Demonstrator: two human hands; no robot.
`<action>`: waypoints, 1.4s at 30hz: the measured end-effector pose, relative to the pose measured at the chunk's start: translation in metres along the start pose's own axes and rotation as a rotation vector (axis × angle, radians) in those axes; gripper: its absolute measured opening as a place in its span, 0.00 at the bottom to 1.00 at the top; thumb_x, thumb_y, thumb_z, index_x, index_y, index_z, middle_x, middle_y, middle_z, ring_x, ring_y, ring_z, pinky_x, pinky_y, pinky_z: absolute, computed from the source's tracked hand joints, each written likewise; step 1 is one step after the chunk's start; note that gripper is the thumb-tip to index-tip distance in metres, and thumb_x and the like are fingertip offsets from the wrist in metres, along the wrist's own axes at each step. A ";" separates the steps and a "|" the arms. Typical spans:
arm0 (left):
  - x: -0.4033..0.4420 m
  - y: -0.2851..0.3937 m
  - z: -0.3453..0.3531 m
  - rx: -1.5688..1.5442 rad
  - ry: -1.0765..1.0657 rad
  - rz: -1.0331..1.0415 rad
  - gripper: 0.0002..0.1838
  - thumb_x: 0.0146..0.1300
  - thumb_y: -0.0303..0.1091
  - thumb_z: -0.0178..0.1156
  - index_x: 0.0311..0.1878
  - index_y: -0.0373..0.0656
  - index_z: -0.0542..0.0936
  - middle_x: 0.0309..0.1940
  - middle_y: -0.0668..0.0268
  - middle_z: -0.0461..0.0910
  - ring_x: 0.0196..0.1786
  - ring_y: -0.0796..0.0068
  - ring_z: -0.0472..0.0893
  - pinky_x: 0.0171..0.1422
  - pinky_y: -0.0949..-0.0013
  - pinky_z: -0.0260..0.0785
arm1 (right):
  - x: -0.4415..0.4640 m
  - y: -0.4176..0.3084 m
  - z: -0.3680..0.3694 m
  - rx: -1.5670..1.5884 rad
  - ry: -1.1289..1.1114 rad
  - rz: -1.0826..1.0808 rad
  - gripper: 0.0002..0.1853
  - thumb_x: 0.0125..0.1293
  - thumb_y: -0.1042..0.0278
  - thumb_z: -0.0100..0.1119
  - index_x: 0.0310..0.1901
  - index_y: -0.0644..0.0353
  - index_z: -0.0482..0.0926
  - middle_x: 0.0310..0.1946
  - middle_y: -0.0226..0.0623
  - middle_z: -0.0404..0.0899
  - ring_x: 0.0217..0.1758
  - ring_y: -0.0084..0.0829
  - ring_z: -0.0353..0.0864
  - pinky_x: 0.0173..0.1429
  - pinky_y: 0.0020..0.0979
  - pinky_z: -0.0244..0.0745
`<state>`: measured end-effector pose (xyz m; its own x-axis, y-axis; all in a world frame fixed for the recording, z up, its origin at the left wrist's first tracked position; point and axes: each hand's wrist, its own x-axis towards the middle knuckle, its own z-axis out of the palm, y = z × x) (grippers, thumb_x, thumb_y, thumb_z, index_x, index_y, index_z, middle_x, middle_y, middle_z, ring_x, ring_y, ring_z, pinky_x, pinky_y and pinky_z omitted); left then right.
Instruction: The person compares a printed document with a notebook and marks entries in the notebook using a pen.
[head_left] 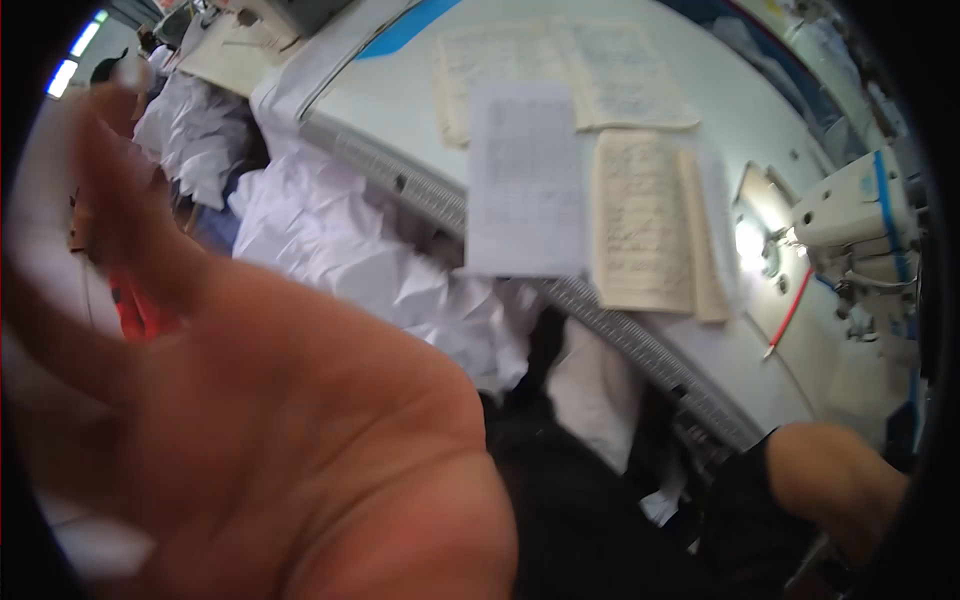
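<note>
My left hand [300, 430] fills the lower left, very near the camera, with its palm turned toward me. Its fingers stretch to the upper left, apart and blurred, and nothing shows in them. Behind it lies a heap of crumpled white fabric [310, 220] along the table's edge. At the lower right a bare limb [830, 475] emerges from black cloth; I cannot tell whether it is an arm or a knee. No fingers of my right hand can be seen.
On the white table [400, 120] lie a printed sheet [525, 190], an open handwritten notebook [645, 225] and more written pages [630, 75]. A metal ruler strip [650, 355] runs along the edge. A sewing machine [855, 210] stands right; a person [108, 68] is far left.
</note>
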<state>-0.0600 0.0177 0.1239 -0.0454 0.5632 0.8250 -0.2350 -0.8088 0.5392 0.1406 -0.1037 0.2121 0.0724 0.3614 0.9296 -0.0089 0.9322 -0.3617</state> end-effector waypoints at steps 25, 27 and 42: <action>-0.156 -0.041 0.099 0.442 -0.979 -0.107 0.30 0.58 0.48 0.61 0.57 0.36 0.75 0.60 0.53 0.70 0.68 0.51 0.66 0.71 0.52 0.54 | -0.159 0.120 -0.091 -0.324 0.354 1.017 0.15 0.71 0.65 0.48 0.26 0.62 0.71 0.22 0.27 0.70 0.26 0.16 0.63 0.32 0.20 0.59; -0.161 -0.041 0.099 0.474 -0.955 -0.108 0.30 0.58 0.50 0.60 0.57 0.38 0.75 0.61 0.54 0.70 0.68 0.52 0.65 0.72 0.52 0.52 | -0.158 0.120 -0.092 -0.291 0.355 1.051 0.15 0.72 0.63 0.47 0.27 0.61 0.69 0.23 0.29 0.68 0.26 0.16 0.62 0.32 0.20 0.59; -0.193 -0.045 0.087 0.700 -0.740 -0.013 0.27 0.63 0.58 0.49 0.60 0.55 0.76 0.63 0.66 0.73 0.67 0.64 0.67 0.72 0.56 0.40 | -0.161 0.123 -0.096 -0.286 0.322 1.004 0.18 0.72 0.63 0.48 0.23 0.61 0.68 0.20 0.25 0.65 0.25 0.15 0.59 0.30 0.21 0.54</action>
<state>0.0441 -0.0701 -0.0449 0.6209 0.5186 0.5878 0.4006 -0.8545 0.3307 0.2239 -0.0487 0.0106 0.4192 0.8946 0.1549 0.0196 0.1617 -0.9866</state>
